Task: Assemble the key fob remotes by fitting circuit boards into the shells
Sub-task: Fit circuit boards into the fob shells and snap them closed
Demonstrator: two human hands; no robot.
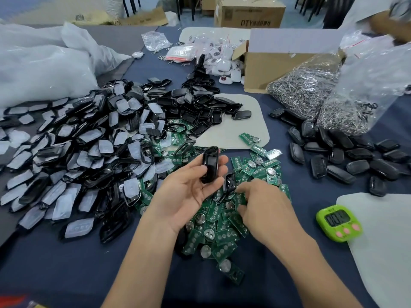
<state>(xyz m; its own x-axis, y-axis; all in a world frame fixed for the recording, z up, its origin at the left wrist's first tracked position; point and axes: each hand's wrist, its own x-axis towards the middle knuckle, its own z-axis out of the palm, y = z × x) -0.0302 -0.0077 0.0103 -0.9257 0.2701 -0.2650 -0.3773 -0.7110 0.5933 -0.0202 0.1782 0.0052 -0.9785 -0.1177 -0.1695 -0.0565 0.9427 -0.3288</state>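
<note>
On blue table [66,274], black shells [89,152], green boards [222,225], carton [249,16] beyond

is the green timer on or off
On: the green timer shows dark digits on its display, too blurred to read.

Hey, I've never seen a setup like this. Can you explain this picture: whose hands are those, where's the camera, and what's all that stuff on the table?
There is no machine here: a person works with bare hands, and the single picture comes from a camera worn on their head, looking forward and down. The left hand holds a glossy black plastic shell. The right hand reaches into a heap of small green circuit boards; whether it grips one is hidden. On the dark blue table cover, left, lies a big pile of black shell halves with whitish inserts; right, a cluster of closed black fobs, clear bags of metal rings and a lime-green digital timer.
</note>
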